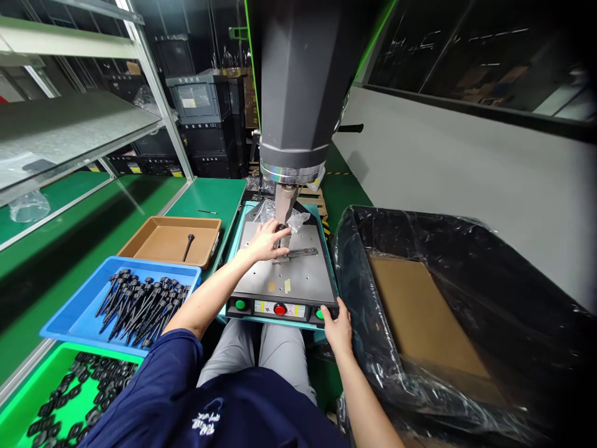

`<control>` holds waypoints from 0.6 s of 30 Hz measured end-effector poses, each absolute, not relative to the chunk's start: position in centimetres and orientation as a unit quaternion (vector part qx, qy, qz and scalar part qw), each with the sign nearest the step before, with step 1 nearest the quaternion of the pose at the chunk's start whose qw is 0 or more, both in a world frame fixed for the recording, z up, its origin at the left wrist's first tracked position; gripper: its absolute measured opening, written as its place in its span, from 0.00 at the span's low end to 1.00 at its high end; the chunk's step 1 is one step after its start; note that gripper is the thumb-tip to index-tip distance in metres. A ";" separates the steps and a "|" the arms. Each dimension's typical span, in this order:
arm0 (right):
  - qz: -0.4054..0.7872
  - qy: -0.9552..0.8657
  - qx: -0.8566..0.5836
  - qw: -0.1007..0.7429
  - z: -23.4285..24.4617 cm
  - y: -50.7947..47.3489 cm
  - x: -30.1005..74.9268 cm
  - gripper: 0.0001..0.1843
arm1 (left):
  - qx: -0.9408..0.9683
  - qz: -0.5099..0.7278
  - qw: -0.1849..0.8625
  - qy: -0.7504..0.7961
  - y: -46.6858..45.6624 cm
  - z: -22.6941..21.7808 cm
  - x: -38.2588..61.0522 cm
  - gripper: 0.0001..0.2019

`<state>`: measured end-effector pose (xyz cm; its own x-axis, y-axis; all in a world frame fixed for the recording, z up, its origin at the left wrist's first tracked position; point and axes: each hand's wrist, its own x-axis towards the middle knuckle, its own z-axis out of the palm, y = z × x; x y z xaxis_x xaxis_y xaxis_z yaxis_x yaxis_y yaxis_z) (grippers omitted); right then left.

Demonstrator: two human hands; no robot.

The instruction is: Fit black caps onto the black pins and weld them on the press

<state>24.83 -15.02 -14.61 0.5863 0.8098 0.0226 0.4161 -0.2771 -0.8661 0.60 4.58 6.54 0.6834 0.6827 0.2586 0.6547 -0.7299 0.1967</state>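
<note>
My left hand (267, 241) reaches over the machine's metal plate (303, 277), its fingers stretched and spread beside a small fixture (283, 246). Just above that fixture comes down the machine's tapered metal head (283, 202). A dark piece (282, 228) shows at the fingertips, partly covered, and I cannot make out its shape. At the front right corner of the machine, my right hand (337, 328) has its thumb at the right green button (319, 313). Its other fingers extend along the corner of the panel, holding nothing.
On the left stand a brown tray (153, 231) with one black long-stemmed part (188, 247), a blue tray (74, 311) full of similar parts, and a green tray (88, 407) of small black pieces. A plastic-lined box (373, 311) flanks the machine's right side. A red button (280, 309) sits mid-panel.
</note>
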 end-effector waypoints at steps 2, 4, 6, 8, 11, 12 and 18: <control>0.215 -0.400 -0.770 0.448 -14.9 -15.0 24.9 0.46 | 0.917 0.158 0.045 0.364 4.5 6.6 0.6 0.34; 0.210 -0.401 -0.771 0.448 -15.1 -15.0 25.0 0.45 | 0.917 0.161 0.045 0.361 4.4 6.8 0.6 0.35; 0.203 -0.403 -0.770 0.451 -15.4 -15.0 25.1 0.44 | 0.918 0.166 0.046 0.357 4.4 6.9 0.6 0.35; 0.198 -0.408 -0.765 0.457 -15.6 -14.9 25.2 0.43 | 0.916 0.177 0.050 0.357 4.2 7.1 0.4 0.36; 0.202 -0.411 -0.759 0.463 -16.1 -15.0 25.5 0.43 | 0.901 0.221 0.070 0.367 3.1 7.2 -0.5 0.35; 0.206 -0.411 -0.756 0.466 -16.3 -15.1 25.6 0.43 | 0.894 0.241 0.082 0.368 2.4 7.1 -1.0 0.34; 0.268 -0.414 -0.722 0.485 -19.1 -16.8 27.0 0.47 | 0.811 0.332 0.160 0.453 -4.1 3.2 -7.3 0.28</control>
<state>27.03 -16.79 -19.09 0.5134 0.8580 0.0144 0.3372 -0.1863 -0.9228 -7.25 -4.14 3.17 0.3684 0.8420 0.3942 0.6290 -0.5380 0.5612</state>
